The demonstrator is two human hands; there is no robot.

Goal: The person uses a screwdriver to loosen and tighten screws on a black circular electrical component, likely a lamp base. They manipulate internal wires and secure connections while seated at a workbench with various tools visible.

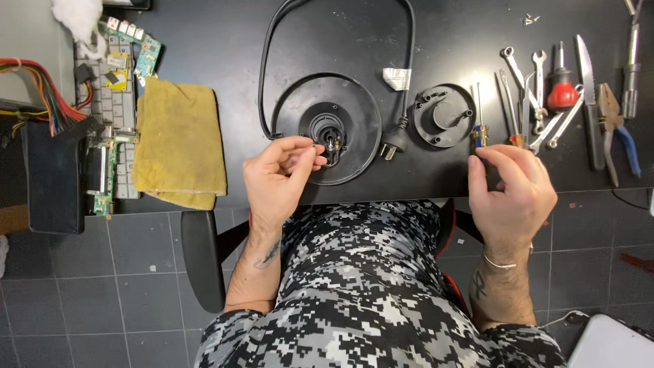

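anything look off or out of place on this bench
The round black base lies opened up, its centre connector bare under the left hand; its round cover plate sits apart to the right. A few loose screws lie stray at the far edge. Nothing spilled or visibly broken.

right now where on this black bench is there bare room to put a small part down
Bare bench lies above the yellow cloth, left of the power cord. Another patch sits inside the cord loop, above the round black base. The right end is crowded with wrenches and pliers; circuit boards fill the left edge.
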